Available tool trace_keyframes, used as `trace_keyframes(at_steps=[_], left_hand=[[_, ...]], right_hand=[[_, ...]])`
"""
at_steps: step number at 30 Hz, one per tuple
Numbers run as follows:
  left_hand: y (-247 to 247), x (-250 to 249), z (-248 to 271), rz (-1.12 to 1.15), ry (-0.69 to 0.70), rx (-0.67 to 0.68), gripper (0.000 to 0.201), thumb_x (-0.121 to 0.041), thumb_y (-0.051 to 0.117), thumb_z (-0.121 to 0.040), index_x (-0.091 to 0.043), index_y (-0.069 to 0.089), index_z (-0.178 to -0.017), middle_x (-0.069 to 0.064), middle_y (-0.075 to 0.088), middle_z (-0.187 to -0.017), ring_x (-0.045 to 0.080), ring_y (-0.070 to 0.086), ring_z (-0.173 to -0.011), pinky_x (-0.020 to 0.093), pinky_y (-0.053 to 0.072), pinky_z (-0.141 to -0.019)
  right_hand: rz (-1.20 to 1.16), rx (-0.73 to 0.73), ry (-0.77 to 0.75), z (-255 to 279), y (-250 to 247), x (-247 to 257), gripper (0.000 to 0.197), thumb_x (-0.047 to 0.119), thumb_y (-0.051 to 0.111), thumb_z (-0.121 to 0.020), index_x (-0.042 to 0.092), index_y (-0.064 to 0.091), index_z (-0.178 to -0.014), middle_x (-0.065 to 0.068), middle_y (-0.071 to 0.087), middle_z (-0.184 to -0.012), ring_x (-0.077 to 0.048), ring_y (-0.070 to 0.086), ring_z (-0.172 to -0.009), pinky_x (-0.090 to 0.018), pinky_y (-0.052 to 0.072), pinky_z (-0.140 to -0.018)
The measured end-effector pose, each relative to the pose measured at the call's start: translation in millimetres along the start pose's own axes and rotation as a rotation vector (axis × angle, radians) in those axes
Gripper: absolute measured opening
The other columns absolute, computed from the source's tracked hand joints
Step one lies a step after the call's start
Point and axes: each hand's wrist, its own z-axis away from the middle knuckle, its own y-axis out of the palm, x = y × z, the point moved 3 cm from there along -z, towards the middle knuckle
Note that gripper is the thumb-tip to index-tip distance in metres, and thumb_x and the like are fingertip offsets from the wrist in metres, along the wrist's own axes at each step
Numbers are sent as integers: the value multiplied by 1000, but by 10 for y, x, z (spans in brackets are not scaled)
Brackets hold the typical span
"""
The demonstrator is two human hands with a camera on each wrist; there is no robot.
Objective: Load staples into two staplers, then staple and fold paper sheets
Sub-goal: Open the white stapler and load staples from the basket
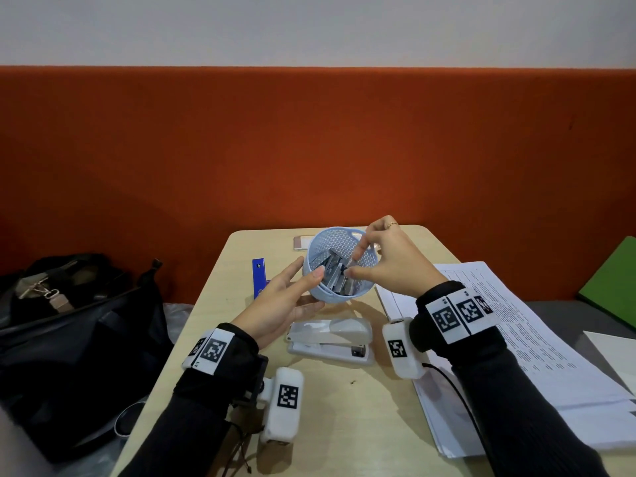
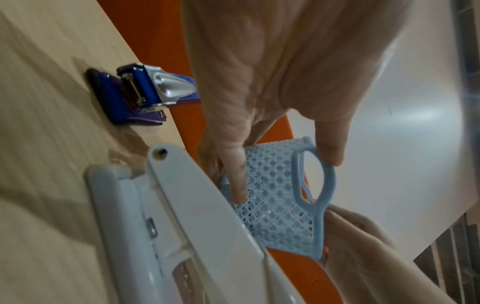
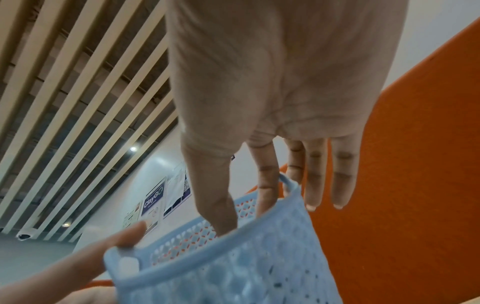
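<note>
My left hand (image 1: 292, 297) (image 2: 285, 174) holds a light blue mesh basket (image 1: 339, 242) (image 2: 272, 205) (image 3: 259, 267) tipped toward me above the table, thumb on its rim and fingers under its side. Several grey staple strips (image 1: 332, 273) lie inside. My right hand (image 1: 352, 265) (image 3: 244, 216) reaches over the rim; thumb and index finger pinch one strip, the other fingers spread outside. In the right wrist view the rim hides those two tips. A white stapler (image 1: 330, 339) (image 2: 182, 226) lies just below the basket. A blue stapler (image 1: 258, 275) (image 2: 140, 96) stands open behind my left hand.
A stack of printed paper sheets (image 1: 516, 339) covers the right side of the wooden table (image 1: 344, 407). A phone (image 1: 302, 242) lies behind the basket. A black bag (image 1: 69, 321) sits off the left edge, a green pad (image 1: 616, 280) at far right.
</note>
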Motion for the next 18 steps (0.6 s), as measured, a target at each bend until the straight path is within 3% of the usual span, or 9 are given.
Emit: trace_keyframes(at_steps=[3,5,9,11,13,16,18], left_hand=[[-16,12,1,32,-35,3,50,-27,58,-92,-19,48,-140,10,65,-128,24,71,-98,28,58,-85],[-13,32,-3,25,-56,-2,42,-25,53,-97,-18,51,-138,11,63,-130,24,70,-99,31,56,-91],[-40,80,-27,31,-71,-14,49,-31,53,-94,-10,49,-138,13,58,-136,26,66,-110,34,53,-98],[-46,87,-34,43,-68,-10,57,-36,54,-90,-6,48,-138,12,58,-137,26,66,-108,30,54,-94],[-30,77,-32,36,-58,-10,53,-35,49,-94,-4,48,-137,10,58,-137,26,64,-111,31,51,-98],[-20,57,-36,37,-26,-22,47,-29,38,-102,2,48,-136,10,59,-136,23,55,-127,37,39,-112],[-33,32,-39,49,7,-9,47,-27,35,-103,3,46,-137,10,59,-136,19,54,-129,34,38,-113]], right_hand=[[-23,-10,32,-9,-10,-20,24,29,85,-70,20,63,-74,-2,50,-103,-15,52,-87,-25,39,-71],[-23,-8,58,-16,20,-39,26,29,84,-70,23,59,-69,-2,54,-101,-15,49,-82,-28,36,-71],[-28,-15,94,-45,111,-85,21,27,81,-72,17,63,-69,-3,56,-99,-20,47,-93,-30,36,-76],[-35,-20,104,-47,148,-99,20,26,80,-72,15,64,-68,-8,60,-96,-18,45,-93,-29,35,-74],[-44,-6,126,-36,177,-98,20,25,80,-74,10,67,-72,-7,60,-89,-17,44,-93,-26,33,-73],[-101,10,170,-20,196,-100,23,23,80,-75,2,70,-79,-2,56,-73,-16,51,-83,-31,44,-70],[-140,8,178,-27,210,-104,22,22,79,-75,3,69,-77,-9,60,-78,-16,53,-77,-32,50,-76]])
